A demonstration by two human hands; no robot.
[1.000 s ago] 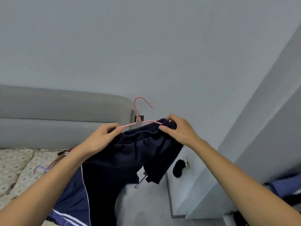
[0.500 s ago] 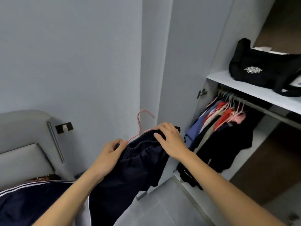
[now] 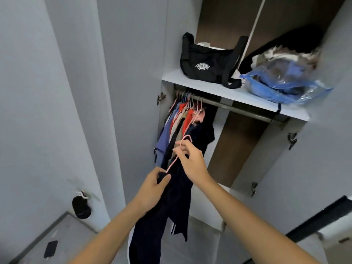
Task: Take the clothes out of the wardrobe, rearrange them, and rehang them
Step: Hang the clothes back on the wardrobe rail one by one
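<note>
1. Right hand (image 3: 192,161) pinches the neck of a thin pink wire hanger (image 3: 176,158) between thumb and curled fingers, just under its hook, in front of the open wardrobe
2. Left hand (image 3: 152,189), lower and nearer the camera, grips the bunched waistband of a dark navy garment (image 3: 163,216) at the hanger's lower end, thumb pressed over the cloth
3. That tall grey-white wardrobe (image 3: 133,73) fills most of the view, its doors swung wide and its brown back panel showing inside
4. A pale shelf (image 3: 224,92) crosses it above a metal hanging rail (image 3: 240,109)
5. The navy garment hangs from the hanger down between the two forearms, and a white stripe shows along its lower edge
6. A clear plastic storage bag with blue edges (image 3: 285,80), stuffed with cloth, lies on the right part of the shelf, partly over its front edge
7. A black fabric shoulder bag with a white logo (image 3: 205,63) sits on the shelf to the left of it
8. Hung clothes in blue, red, beige and black (image 3: 177,126) crowd the left end of the rail on pale hangers; the rest of the rail is bare
9. A small black pouch-like object (image 3: 81,206) hangs from a wall hook low on the left
10. A flat dark object (image 3: 50,248) lies on the grey surface at bottom left, too blurred to identify
</note>
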